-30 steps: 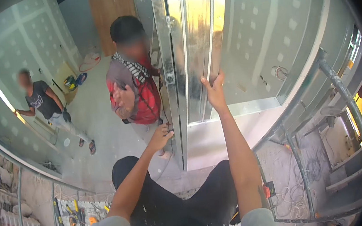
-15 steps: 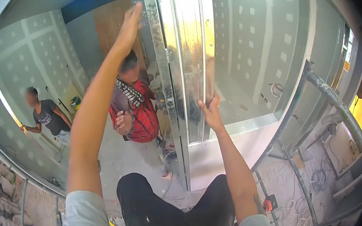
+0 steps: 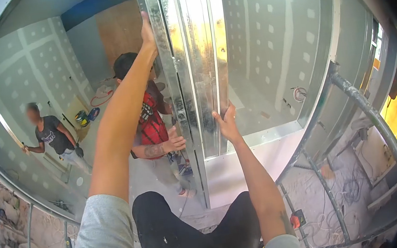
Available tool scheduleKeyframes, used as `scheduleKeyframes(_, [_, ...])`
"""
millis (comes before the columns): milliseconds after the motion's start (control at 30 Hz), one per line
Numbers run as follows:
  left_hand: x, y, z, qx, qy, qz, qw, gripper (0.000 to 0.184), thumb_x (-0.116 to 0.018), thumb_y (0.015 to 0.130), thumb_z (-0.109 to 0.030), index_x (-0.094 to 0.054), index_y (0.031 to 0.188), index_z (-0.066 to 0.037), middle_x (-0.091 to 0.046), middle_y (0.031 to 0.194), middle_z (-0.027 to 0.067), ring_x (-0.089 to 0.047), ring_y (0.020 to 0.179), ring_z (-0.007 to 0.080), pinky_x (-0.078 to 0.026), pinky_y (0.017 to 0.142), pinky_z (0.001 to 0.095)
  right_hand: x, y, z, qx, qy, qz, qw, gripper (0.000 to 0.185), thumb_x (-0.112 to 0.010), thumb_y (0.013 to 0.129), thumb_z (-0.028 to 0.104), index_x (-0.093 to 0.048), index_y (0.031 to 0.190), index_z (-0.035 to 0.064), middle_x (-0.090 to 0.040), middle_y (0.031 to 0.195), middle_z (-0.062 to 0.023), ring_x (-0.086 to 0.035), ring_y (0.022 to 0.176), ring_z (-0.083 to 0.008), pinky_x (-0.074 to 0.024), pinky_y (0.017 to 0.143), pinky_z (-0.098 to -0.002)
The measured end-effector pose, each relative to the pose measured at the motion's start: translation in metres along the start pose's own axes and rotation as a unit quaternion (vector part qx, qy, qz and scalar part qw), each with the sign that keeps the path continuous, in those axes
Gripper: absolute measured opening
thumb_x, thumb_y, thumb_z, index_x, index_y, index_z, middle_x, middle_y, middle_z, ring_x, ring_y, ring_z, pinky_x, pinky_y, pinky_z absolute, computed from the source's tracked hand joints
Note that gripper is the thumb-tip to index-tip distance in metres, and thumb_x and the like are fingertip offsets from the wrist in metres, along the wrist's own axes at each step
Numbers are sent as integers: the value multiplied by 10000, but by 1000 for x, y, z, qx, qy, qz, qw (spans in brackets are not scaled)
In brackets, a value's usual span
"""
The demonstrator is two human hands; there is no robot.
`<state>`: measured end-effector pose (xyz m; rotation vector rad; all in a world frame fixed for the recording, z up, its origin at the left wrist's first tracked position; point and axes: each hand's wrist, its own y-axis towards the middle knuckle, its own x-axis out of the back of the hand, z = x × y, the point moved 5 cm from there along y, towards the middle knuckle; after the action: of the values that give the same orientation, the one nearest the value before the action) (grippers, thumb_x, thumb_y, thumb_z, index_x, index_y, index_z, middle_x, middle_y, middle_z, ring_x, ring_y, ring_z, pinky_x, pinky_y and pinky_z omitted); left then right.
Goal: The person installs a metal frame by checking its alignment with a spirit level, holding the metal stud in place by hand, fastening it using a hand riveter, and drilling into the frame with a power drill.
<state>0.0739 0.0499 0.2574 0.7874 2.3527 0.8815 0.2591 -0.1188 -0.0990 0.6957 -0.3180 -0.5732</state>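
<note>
Upright in front of me stands a shiny metal stud post [image 3: 197, 74] made of several channels side by side. My left hand [image 3: 147, 33] lies high against its left edge, fingers stretched upward; part of the hand may be hidden behind the metal. Lower down, my right hand [image 3: 227, 122] grips the right edge, with the thumb on the near face and the fingers around the side. Just beyond the post, a co-worker in a red vest [image 3: 153, 130] has a hand [image 3: 175, 142] at the post's left side.
Another person [image 3: 53, 135] stands at the left by a grey panelled wall. A low white panel [image 3: 254, 164] runs right from the post's foot. Scaffold rails [image 3: 370, 111] flank me, with cables [image 3: 352, 189] and rubble on the floor. A bucket [image 3: 81, 118] stands farther back.
My left hand has come down and in against the post's edge. The view has shifted slightly. The co-worker has turned and brought a hand to the post. My right hand keeps its hold.
</note>
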Motion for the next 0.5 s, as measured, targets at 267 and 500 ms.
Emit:
scheduleKeyframes(267, [1, -4, 3, 17, 10, -10, 1000, 945, -250, 996, -783, -528, 1437, 6, -653, 1288, 160, -660, 1138, 250, -549, 977, 390, 3, -1, 8, -41, -40, -16, 998, 854, -739, 947, 385, -279, 1509, -65, -362, 1440, -265, -326, 1389, -380, -226, 1185, -488])
scheduleKeyframes(500, [-17, -48, -32, -8, 102, 91, 991, 1209, -475, 865, -874, -268, 1577, 81, -367, 1612, 202, -353, 1480, 306, -286, 1211, 432, 5, 1, 11, -57, 30, 26, 998, 827, -718, 969, 369, -243, 1489, -65, -339, 1441, -238, -350, 1387, -329, -271, 1182, -441])
